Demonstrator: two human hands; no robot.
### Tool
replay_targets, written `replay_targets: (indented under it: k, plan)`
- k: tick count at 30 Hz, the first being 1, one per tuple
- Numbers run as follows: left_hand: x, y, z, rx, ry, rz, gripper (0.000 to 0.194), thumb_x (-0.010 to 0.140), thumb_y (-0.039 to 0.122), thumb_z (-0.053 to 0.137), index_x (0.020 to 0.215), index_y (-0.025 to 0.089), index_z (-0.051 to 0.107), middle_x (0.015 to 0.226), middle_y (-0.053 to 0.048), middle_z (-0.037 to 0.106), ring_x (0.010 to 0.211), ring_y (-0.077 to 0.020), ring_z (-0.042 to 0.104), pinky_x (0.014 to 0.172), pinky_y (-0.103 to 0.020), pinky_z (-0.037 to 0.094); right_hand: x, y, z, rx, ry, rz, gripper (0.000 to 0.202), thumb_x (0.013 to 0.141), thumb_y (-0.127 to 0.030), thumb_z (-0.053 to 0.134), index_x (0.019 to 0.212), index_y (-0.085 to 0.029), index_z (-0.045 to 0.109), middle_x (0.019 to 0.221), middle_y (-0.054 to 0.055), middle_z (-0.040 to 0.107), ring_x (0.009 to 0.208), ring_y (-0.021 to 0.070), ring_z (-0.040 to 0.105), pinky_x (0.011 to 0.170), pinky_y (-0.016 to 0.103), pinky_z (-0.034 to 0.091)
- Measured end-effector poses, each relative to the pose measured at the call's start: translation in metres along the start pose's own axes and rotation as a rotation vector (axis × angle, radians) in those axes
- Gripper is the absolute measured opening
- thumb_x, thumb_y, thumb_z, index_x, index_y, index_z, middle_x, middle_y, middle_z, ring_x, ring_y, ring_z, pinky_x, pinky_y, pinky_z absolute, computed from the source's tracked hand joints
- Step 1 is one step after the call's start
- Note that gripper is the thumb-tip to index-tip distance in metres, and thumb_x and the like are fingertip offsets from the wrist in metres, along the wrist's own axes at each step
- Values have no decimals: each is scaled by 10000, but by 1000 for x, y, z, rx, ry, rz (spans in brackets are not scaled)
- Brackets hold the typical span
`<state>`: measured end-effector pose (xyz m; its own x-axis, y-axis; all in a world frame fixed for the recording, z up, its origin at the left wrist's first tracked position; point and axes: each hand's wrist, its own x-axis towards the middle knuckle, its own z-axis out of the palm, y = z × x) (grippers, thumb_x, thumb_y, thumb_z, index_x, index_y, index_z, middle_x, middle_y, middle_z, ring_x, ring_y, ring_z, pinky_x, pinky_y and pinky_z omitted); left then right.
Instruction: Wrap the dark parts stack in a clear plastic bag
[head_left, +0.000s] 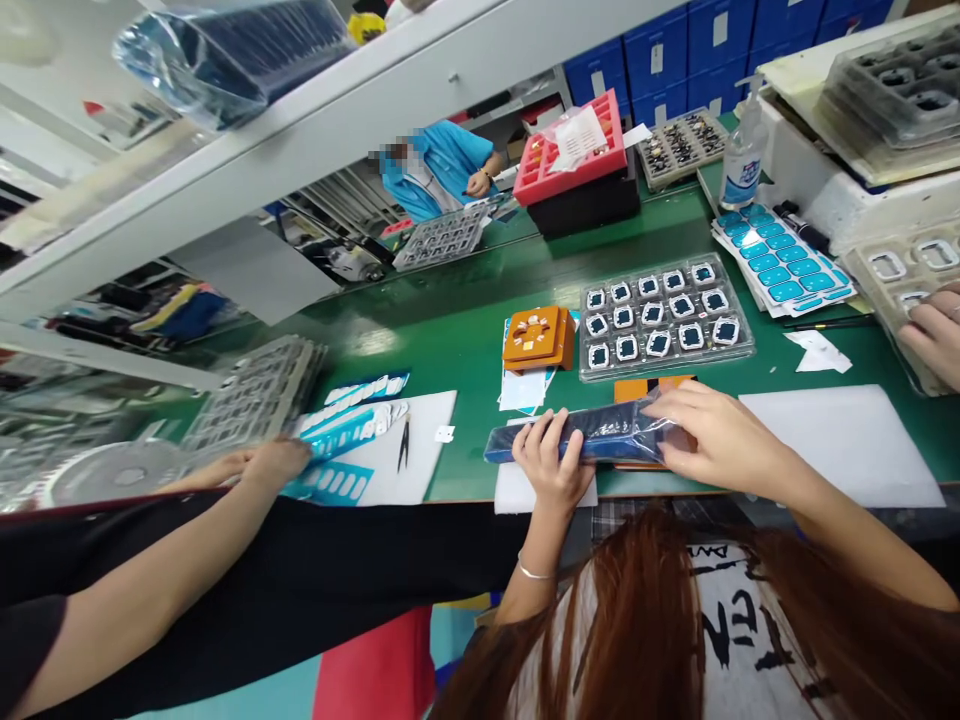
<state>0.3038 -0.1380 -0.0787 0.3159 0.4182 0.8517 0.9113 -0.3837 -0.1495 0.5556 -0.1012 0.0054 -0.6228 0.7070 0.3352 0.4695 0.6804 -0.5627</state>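
1. Long dark-blue plastic-wrapped pack [600,437] lies crosswise at the green table's [450,330] near edge, on white sheets.
2. Left hand [553,455] curls over its left end; keep that steady.
3. Right hand [716,435] pinches the crinkled wrap; ease gently.

The scene was bright and evenly lit from above, with no harsh shadows; only soft, short ones lay under the hands and trays on the green table [465,330]. Pale glare patches showed on the tabletop near its left middle, and the clear plastic bag [225,50] on the white shelf [360,110] glinted with highlights. Wide-angle distortion bent the shelf and table edges and tilted the whole view. The left edge was smeared and soft, and the stacked trays [255,395] there were blurred. The centre was sharp.
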Motion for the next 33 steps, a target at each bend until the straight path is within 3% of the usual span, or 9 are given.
replay_targets:
  k: [9, 15, 21, 25, 28, 30, 33]
  plan:
    - [-9, 8, -8, -14, -4, -58, 592, 837, 295, 571, 1376, 279, 328, 1207, -147, 629, 1217, -297, 571, 985, -511, 412, -15, 0, 23, 139, 328, -51, 245, 908, -123, 479, 1049, -157, 677, 1062, 95, 715, 1002, 213, 685, 877, 388, 593]
    - [-10, 9, -8, 1, 5, -63, 545, 844, 305, 563, 1353, 248, 376, 1127, -135, 644, 1181, -291, 583, 994, -507, 408, -15, 0, 18, -2, 229, -80, 269, 967, -116, 451, 1120, -135, 671, 1100, 113, 704, 1010, 226, 683, 895, 410, 599]
    - [-10, 12, -12, -78, -70, -120, 677, 804, 257, 625, 1413, 269, 329, 1364, -176, 530, 1383, -345, 408, 1106, -636, 262, -16, -1, 14, -1, 135, -78, 328, 944, -109, 422, 1202, -115, 625, 1137, 136, 658, 1069, 245, 651, 891, 417, 596]
    - [-12, 18, -25, -110, -171, -163, 654, 828, 296, 605, 1411, 314, 311, 1441, -167, 467, 1446, -383, 296, 1109, -715, 170, -21, -3, 13, 7, 135, -167, 296, 949, -115, 428, 1180, -134, 612, 1108, 131, 662, 1057, 249, 636, 869, 438, 587]
    - [-8, 16, -44, -142, -254, -117, 614, 858, 247, 544, 1422, 321, 313, 1342, -139, 550, 1357, -341, 422, 1095, -652, 264, -27, -9, 15, -18, 125, -187, 248, 921, -99, 449, 1105, -142, 610, 988, 106, 679, 930, 242, 643, 919, 535, 537]
    - [0, 7, -60, -176, -376, -96, 568, 864, 231, 553, 1401, 305, 387, 1225, -110, 625, 1235, -298, 526, 1079, -572, 321, -32, -13, 17, -34, 96, -193, 268, 893, -78, 458, 1098, -164, 608, 987, 89, 687, 910, 231, 644, 1053, 650, 399]
    - [16, -12, -76, -297, -675, -100, 520, 845, 302, 622, 1349, 275, 497, 1229, -96, 647, 1219, -283, 545, 1090, -502, 333, -39, -16, 20, -65, 61, -216, 386, 874, -46, 464, 1194, -213, 601, 1139, 86, 681, 1100, 259, 614, 1141, 731, 166]
